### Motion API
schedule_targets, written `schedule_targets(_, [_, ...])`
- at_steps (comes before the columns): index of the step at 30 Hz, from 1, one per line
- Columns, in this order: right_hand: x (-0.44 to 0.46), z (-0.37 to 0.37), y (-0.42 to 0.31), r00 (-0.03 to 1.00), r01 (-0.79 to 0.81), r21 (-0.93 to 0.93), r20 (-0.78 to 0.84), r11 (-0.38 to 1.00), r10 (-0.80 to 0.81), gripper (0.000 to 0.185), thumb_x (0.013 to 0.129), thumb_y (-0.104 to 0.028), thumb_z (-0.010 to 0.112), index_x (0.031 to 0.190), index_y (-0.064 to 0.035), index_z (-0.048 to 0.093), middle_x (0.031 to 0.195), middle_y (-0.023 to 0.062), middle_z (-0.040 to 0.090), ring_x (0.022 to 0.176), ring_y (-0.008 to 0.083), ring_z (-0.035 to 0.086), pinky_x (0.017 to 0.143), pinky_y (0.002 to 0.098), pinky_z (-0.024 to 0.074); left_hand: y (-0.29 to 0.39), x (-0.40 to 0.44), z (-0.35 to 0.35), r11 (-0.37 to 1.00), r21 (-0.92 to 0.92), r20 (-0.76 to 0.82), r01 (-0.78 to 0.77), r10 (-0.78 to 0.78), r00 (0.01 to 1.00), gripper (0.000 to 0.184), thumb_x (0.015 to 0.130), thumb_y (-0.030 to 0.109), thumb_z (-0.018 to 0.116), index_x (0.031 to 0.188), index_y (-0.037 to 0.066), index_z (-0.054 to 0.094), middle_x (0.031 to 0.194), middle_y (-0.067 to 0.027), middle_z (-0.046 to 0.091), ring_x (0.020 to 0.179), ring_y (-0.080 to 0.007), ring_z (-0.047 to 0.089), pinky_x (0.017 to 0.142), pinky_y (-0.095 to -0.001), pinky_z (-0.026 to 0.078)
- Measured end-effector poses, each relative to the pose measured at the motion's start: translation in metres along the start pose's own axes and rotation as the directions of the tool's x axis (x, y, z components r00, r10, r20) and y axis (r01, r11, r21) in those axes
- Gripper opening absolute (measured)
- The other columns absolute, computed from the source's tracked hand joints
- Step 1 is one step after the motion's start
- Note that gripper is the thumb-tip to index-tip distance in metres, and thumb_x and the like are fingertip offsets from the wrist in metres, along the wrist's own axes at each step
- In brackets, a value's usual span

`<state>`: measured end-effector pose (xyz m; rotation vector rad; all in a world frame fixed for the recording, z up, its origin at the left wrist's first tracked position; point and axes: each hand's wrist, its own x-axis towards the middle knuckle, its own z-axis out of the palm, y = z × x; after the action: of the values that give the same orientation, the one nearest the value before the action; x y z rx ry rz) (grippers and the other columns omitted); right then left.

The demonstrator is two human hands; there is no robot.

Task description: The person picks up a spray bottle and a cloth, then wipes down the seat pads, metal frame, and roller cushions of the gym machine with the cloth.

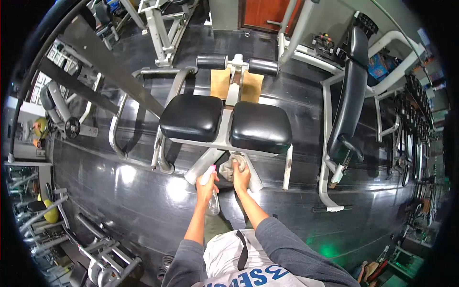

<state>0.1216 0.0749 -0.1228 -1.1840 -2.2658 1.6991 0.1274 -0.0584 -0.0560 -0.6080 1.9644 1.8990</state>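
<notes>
My left hand (205, 190) is wrapped round a clear spray bottle (213, 204) with a pink and white head, held below the left seat pad. My right hand (242, 177) grips a pale, crumpled cloth (231, 168) beside the machine's light frame leg, just under the pads. Two black padded seats, the left pad (191, 117) and the right pad (261, 127), sit side by side on the light metal frame. Beyond them are two black rollers, one on the left (212, 61) and one on the right (263, 67), with tan panels (220, 85) below.
At the right stands a black padded bench (348, 107) on a pale frame. A metal frame (117, 126) with curved tubes is at the left. Dumbbell racks (415, 115) line the far right. More machines (103, 256) stand at the lower left, on dark flooring.
</notes>
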Motion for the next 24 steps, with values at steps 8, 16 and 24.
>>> schedule_targets(8, [0.004,0.004,-0.014,0.998,0.03,0.012,0.062,0.999,-0.03,0.059,0.082,-0.046,0.066,0.109,0.0063,0.063,0.097,0.0253,0.068,0.095,0.0377,0.065,0.085,0.0409,0.0471,0.004,0.005,0.003,0.988,-0.138,0.012,-0.071,0.073,0.997,0.026,0.092,0.023,0.06,0.09,-0.002,0.064,0.073,-0.0061,0.062,0.042,-0.0126,0.055,0.039,-0.0254,0.041])
schedule_targets(16, [0.018,0.056,-0.037,0.994,-0.071,-0.053,0.083,0.996,0.075,0.053,0.078,-0.045,0.068,0.094,0.0057,0.068,0.08,0.0215,0.069,0.077,0.0324,0.067,0.075,0.0419,0.049,-0.009,-0.012,-0.032,0.988,-0.15,-0.026,-0.032,0.028,0.999,0.023,0.091,0.02,0.055,0.097,-0.002,0.061,0.081,-0.0082,0.062,0.044,-0.0142,0.057,0.043,-0.0268,0.047])
schedule_targets(24, [0.033,0.033,-0.013,0.98,-0.083,0.171,-0.165,0.982,0.111,0.04,0.08,-0.034,0.067,0.094,0.0042,0.067,0.087,0.0206,0.069,0.082,0.0299,0.065,0.078,0.0392,0.0474,-0.02,-0.016,-0.053,0.973,-0.231,-0.077,0.021,-0.04,0.996,0.024,0.088,0.018,0.06,0.099,-0.003,0.061,0.078,-0.0088,0.064,0.044,-0.0154,0.057,0.042,-0.0268,0.044])
